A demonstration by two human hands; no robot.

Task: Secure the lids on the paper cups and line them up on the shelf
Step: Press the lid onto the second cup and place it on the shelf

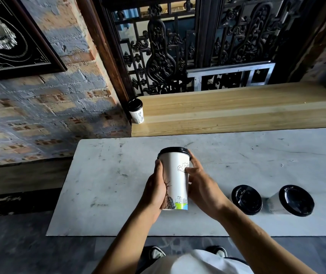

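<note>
A white paper cup (176, 180) with drawings and a black lid (174, 151) is held above the grey table (108, 184). My left hand (155, 191) grips its left side and my right hand (202, 186) grips its right side, fingers reaching up to the lid rim. Two more lidded cups stand on the table to the right, one (247, 199) close to my right wrist and another (294, 200) farther right. A further lidded cup (136, 111) stands upright at the far left end of the wooden shelf (227, 109).
A brick wall with a framed picture (10, 36) runs along the left. Behind the shelf stands a carved dark wooden screen (187, 46) with a metal frame (231, 76). The shelf surface to the right of its cup is bare wood. My shoes show below the table edge.
</note>
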